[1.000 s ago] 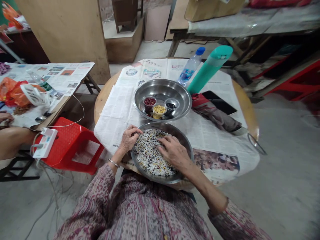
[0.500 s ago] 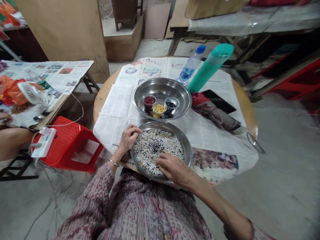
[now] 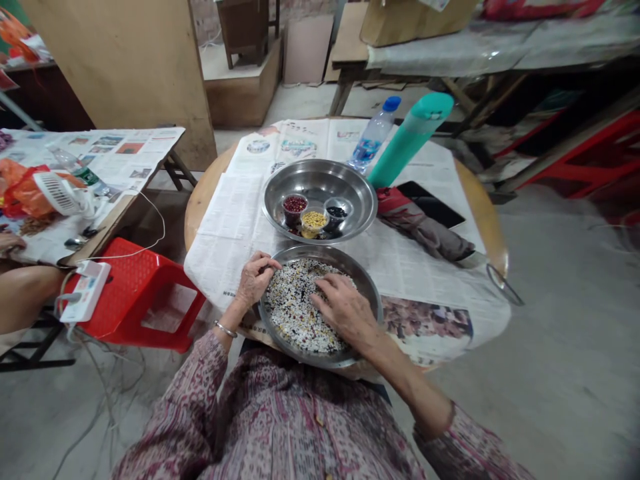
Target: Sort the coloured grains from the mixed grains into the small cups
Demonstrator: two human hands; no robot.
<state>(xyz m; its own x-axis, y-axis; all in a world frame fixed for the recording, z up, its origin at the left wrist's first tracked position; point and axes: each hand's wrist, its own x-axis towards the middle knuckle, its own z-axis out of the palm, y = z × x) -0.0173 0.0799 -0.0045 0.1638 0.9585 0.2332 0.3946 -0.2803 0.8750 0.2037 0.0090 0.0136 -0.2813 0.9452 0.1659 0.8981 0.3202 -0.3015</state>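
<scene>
A steel basin (image 3: 375, 300) rests at the near edge of the round table, holding a mixture of white rice and black, yellow and dark red grains (image 3: 295, 313). The fingers of my left hand (image 3: 256, 277) are closed over its upper left rim. Over the right side of the mixture lies my right hand (image 3: 345, 312), fingers apart, their tips touching the grains. Just beyond stands a second steel basin (image 3: 320, 175). Inside it are small clear cups of red beans (image 3: 295, 203), yellow beans (image 3: 315, 220) and black beans (image 3: 337, 211).
Newspaper (image 3: 227, 210) covers the table. Behind the far basin stand a plastic bottle (image 3: 369, 140) and a tall teal container (image 3: 410, 141). A folded umbrella (image 3: 425, 230) lies to the right beside a black tablet-like slab (image 3: 435, 203). A red stool (image 3: 130, 290) bears a power strip (image 3: 86, 291).
My right hand has moved up and farther into the mixture, and its fingers have spread. The dark patch of grains at the middle is more scattered. My left hand stays at the rim.
</scene>
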